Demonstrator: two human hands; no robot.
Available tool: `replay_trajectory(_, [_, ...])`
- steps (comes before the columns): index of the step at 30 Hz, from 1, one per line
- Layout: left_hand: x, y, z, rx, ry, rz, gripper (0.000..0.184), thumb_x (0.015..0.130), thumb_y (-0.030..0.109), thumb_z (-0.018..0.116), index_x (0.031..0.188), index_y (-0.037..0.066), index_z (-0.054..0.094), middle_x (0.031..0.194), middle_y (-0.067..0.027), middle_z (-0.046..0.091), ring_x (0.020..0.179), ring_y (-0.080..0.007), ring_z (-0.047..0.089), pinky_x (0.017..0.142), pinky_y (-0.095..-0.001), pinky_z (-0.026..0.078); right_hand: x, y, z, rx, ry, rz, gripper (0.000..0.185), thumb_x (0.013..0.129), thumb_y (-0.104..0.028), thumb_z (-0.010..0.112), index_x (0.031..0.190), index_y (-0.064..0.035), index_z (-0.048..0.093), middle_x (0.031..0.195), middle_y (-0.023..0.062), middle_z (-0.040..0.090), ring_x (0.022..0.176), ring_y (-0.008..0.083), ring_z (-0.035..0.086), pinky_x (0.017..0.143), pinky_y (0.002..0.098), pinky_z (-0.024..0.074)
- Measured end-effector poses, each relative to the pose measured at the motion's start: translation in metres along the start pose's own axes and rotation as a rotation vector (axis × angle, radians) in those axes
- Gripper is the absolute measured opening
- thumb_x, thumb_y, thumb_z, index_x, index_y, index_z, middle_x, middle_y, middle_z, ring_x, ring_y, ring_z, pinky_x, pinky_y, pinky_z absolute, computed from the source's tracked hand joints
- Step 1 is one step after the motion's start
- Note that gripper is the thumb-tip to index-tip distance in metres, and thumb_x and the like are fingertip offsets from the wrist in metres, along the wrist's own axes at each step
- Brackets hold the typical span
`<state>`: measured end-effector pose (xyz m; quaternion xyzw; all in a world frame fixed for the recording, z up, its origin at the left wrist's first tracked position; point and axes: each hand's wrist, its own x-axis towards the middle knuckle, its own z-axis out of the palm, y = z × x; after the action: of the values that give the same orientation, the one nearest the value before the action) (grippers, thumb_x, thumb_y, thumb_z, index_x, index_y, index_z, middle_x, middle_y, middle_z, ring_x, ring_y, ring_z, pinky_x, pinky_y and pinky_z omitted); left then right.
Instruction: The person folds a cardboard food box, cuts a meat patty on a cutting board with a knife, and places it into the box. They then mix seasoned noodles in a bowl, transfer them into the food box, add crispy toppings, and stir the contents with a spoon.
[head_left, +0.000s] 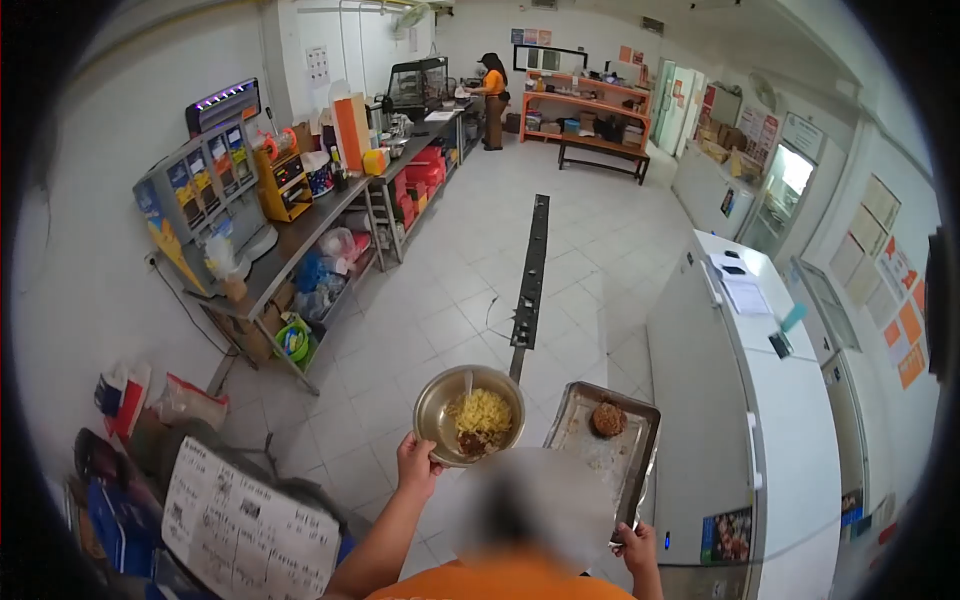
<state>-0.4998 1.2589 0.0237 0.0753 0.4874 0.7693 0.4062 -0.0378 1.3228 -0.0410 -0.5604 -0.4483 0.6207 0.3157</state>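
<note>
The mixing bowl (432, 402) is smooth, shiny metal, and the baking tray (577, 432) is metal too, its bottom smeared. The brown ball of food (608, 420) looks rough and matt. Floor tiles (440, 310) look smooth, with a soft gloss.

Shown are one left hand (418, 462) and one right hand (638, 548), with one metal bowl (432, 408), one tray (574, 432) and one brown lump of food (608, 419). Also present: one distant person (494, 88), one drinks dispenser (200, 190), one display case (418, 86), one orange shelving unit (590, 97), one handwritten board (250, 530).
</note>
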Motion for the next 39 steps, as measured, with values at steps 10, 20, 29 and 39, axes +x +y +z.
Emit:
replay_trajectory(10, [0.206, 0.017, 0.030, 0.002, 0.332, -0.072, 0.008, 0.084, 0.003, 0.055, 0.090, 0.008, 0.054, 0.066, -0.0011, 0.054, 0.048, -0.0094, 0.048, 0.038, -0.0242, 0.035, 0.365, -0.182, 0.143, -0.058, -0.194, -0.019, 0.016, 0.093, -0.018, 0.064, 0.094, -0.0025, 0.065, 0.075, 0.0050, 0.066, 0.052, 0.0124, 0.057, 0.043, 0.0270, 0.0466])
replay_trajectory(20, [0.528, 0.062, 0.079, 0.008, 0.451, -0.103, 0.010, 0.086, 0.005, 0.053, 0.095, 0.008, 0.054, 0.073, -0.0030, 0.059, 0.048, -0.0109, 0.052, 0.038, -0.0233, 0.037, 0.687, -0.331, 0.323, -0.039, -0.244, -0.068, 0.016, 0.093, -0.020, 0.066, 0.092, -0.0035, 0.063, 0.072, 0.0040, 0.063, 0.049, 0.0124, 0.055, 0.041, 0.0256, 0.0453])
replay_trajectory(29, [0.903, 0.162, 0.236, -0.093, 0.202, 0.053, 0.012, 0.084, 0.001, 0.054, 0.093, 0.010, 0.055, 0.077, -0.0035, 0.062, 0.055, -0.0116, 0.058, 0.042, -0.0258, 0.045, 0.903, -0.441, 0.392, -0.113, -0.189, -0.002, 0.016, 0.093, -0.018, 0.065, 0.092, -0.0023, 0.061, 0.071, 0.0048, 0.061, 0.049, 0.0126, 0.054, 0.041, 0.0267, 0.0458])
replay_trajectory(39, [1.201, 0.193, 0.327, -0.118, 0.287, 0.044, 0.015, 0.087, 0.000, 0.049, 0.100, 0.005, 0.055, 0.081, -0.0045, 0.061, 0.056, -0.0111, 0.057, 0.041, -0.0240, 0.044, 1.198, -0.526, 0.512, -0.072, -0.196, 0.000, 0.016, 0.091, -0.016, 0.068, 0.089, -0.0016, 0.062, 0.067, 0.0053, 0.061, 0.050, 0.0124, 0.055, 0.040, 0.0265, 0.0443])
